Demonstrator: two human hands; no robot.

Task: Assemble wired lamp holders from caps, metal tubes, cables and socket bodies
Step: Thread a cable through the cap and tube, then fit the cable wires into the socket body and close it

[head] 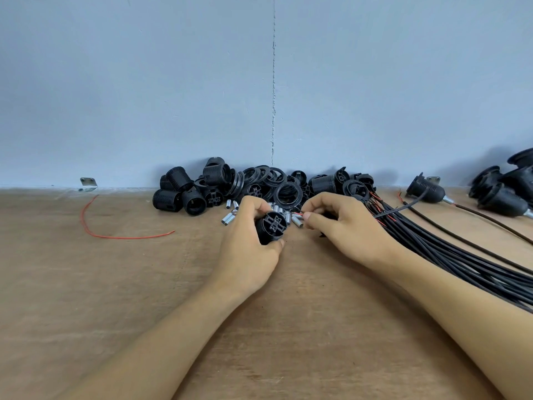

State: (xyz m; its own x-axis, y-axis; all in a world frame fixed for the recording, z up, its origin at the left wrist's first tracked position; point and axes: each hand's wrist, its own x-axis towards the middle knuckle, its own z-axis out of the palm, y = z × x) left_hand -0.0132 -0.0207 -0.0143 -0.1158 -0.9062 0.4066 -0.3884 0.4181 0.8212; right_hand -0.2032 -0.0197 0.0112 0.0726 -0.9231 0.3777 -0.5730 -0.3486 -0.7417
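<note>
My left hand (248,241) grips a black socket body (271,226) just above the wooden table, its terminal end turned towards me. My right hand (340,223) pinches the red wire end (298,214) of a black cable (403,209), close to the socket body's right side. The cable trails right over the cable bundle. A black part sits under my right palm, mostly hidden. Short metal tubes (229,217) lie scattered on the table behind both hands.
A pile of black socket bodies and caps (219,186) lines the wall. A bundle of black cables (450,249) runs off right. Assembled lamp holders (501,197) lie at far right. A loose red wire (115,235) lies on the table (129,284) at left.
</note>
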